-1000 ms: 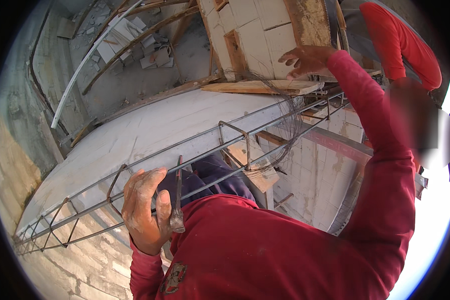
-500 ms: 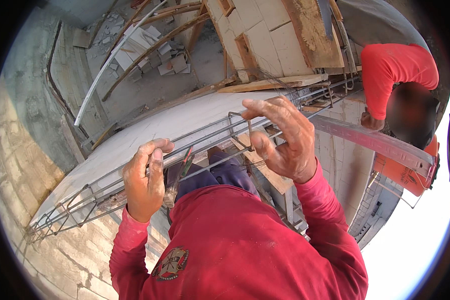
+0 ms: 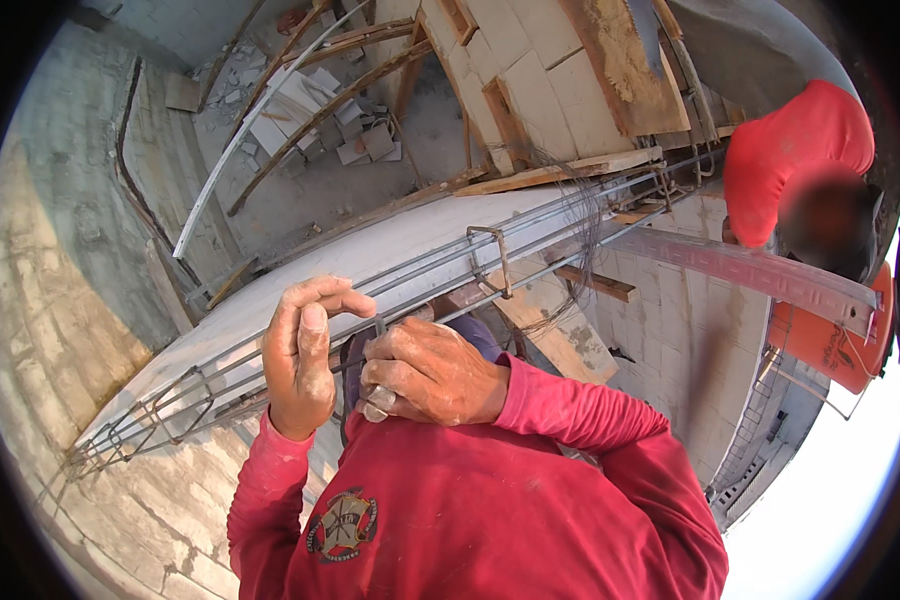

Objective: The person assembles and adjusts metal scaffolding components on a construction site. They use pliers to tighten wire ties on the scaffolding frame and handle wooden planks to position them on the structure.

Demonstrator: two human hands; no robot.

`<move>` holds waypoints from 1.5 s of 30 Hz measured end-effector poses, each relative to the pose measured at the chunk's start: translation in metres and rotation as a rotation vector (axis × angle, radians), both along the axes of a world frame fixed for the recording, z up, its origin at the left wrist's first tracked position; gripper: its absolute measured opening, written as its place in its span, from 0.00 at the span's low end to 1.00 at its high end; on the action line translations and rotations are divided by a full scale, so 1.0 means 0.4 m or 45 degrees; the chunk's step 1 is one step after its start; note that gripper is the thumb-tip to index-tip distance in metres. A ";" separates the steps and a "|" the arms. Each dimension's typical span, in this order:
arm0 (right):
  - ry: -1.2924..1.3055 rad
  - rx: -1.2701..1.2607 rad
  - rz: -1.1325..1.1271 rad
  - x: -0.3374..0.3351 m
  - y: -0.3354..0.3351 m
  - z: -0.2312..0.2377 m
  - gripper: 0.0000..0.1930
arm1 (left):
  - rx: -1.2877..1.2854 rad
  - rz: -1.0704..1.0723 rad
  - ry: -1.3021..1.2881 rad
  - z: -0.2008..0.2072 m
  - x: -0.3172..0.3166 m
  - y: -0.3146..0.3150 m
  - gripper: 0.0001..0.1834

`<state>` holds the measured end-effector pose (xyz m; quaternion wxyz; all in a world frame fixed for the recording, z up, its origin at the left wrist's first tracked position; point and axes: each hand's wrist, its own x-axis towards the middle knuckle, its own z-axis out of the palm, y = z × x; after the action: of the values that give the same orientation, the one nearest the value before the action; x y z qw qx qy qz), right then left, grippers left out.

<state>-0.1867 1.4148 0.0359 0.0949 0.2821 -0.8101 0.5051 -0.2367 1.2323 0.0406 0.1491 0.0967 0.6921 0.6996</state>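
My left hand (image 3: 308, 360) is raised beside the long steel rebar cage (image 3: 410, 278), its fingers bent and the thumb apart, with nothing visible in it. Close by on its right, my right hand (image 3: 430, 372) is closed round a grey tool. The tool's rounded, dull metal end (image 3: 378, 403) pokes out below the fist; the rest is mostly hidden, so its kind is unclear. Right of the hands, a bent steel stirrup (image 3: 505, 265) rises from the cage bars. More stirrups (image 3: 160, 415) sit at the cage's left end.
A tangle of thin dark wire (image 3: 582, 235) hangs over the bars. Boards (image 3: 560, 330) lie below. At right, a red-sleeved co-worker (image 3: 800, 150) bends near a long metal beam (image 3: 740, 262) and an orange bucket (image 3: 840, 350). Rubble (image 3: 370, 145) lies beyond the white ledge.
My right hand has left the stirrup, moved down and left, and closed on the tool in front of my body. My left hand has shifted slightly right.
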 end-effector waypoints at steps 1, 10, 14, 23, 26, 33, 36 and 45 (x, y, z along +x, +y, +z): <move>0.032 -0.121 -0.036 -0.013 0.008 0.037 0.25 | 0.111 -0.076 0.010 0.016 -0.011 0.000 0.27; -0.418 -0.704 -0.204 -0.268 0.142 0.220 0.23 | -0.200 -0.567 -0.071 0.201 -0.195 0.066 0.27; -0.230 -0.204 -0.407 -0.281 0.255 0.161 0.33 | -0.570 -0.525 0.376 0.100 -0.327 0.090 0.21; -0.071 0.438 -1.254 -0.034 0.517 -0.053 0.20 | -1.149 -1.214 0.214 -0.421 -0.384 0.190 0.23; -0.097 0.449 -1.214 -0.018 0.536 -0.105 0.22 | -1.092 -1.295 0.051 -0.574 -0.348 0.336 0.27; -0.001 0.495 -1.214 -0.033 0.543 -0.140 0.21 | -0.850 -1.439 0.025 -0.681 -0.282 0.579 0.29; 0.025 0.472 -1.218 -0.039 0.540 -0.137 0.21 | -0.805 -1.440 0.095 -0.683 -0.281 0.603 0.27; -0.006 0.493 -1.261 -0.056 0.527 -0.130 0.25 | -1.010 -1.520 0.249 -0.669 -0.328 0.633 0.24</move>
<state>-0.2092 1.6254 -0.0161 0.2666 -0.1230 -0.9249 0.2416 -0.3680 1.4854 -0.2272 0.4671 0.4589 0.7333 0.1831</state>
